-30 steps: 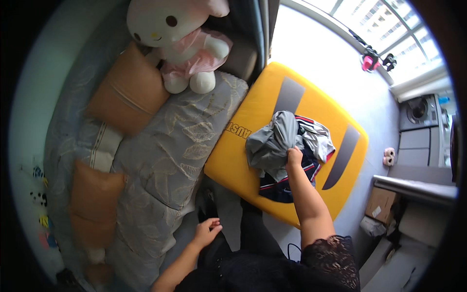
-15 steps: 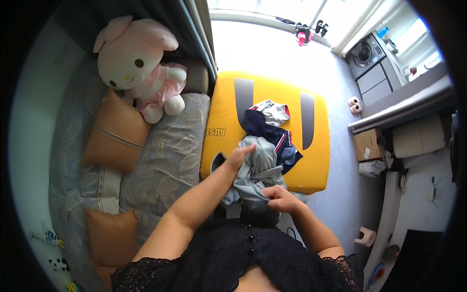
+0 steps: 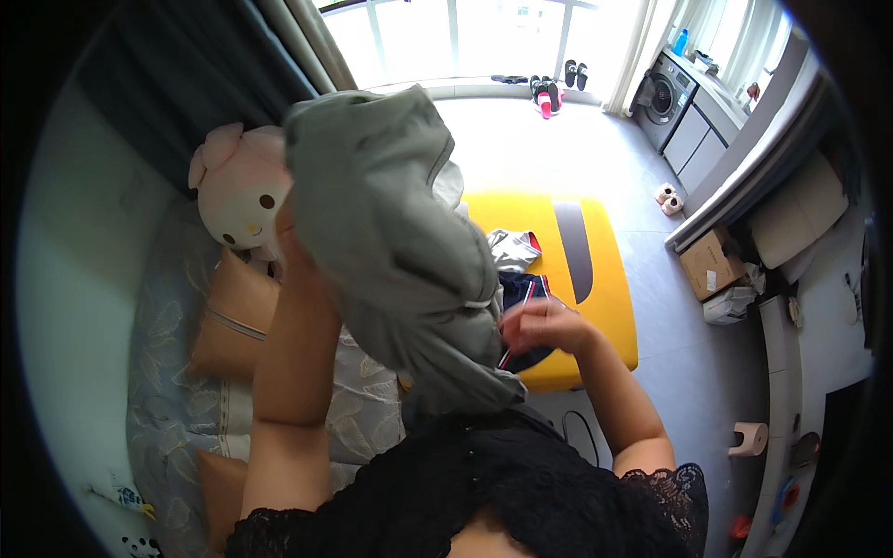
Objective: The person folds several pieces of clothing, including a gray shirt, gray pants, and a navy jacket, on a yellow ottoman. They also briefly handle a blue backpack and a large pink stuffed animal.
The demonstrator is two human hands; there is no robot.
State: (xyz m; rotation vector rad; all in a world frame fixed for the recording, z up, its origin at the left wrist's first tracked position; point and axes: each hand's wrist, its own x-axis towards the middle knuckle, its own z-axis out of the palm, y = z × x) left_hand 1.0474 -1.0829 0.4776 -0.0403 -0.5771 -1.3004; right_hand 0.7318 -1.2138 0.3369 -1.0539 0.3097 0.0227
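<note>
A large grey-green garment hangs raised in front of me, its folds spread across the middle of the view. My left hand is closed on its upper left side; the cloth hides most of the fingers. Slightly blurred, my right hand has its fingers curled at the garment's right edge, pinching the cloth there. Beyond lie a white garment with red trim and a navy garment with red and white stripes, both on the yellow ottoman and partly covered from view.
To the left is a bed with a grey leaf-patterned cover, brown cushions and a big plush toy. A cardboard box stands along the right side. Shoes sit by the window, and a washing machine is far right.
The grey-green garment has been lifted off the ottoman, up and to the left, with my left hand. My right hand has risen a little. The view has tipped up toward the window.
</note>
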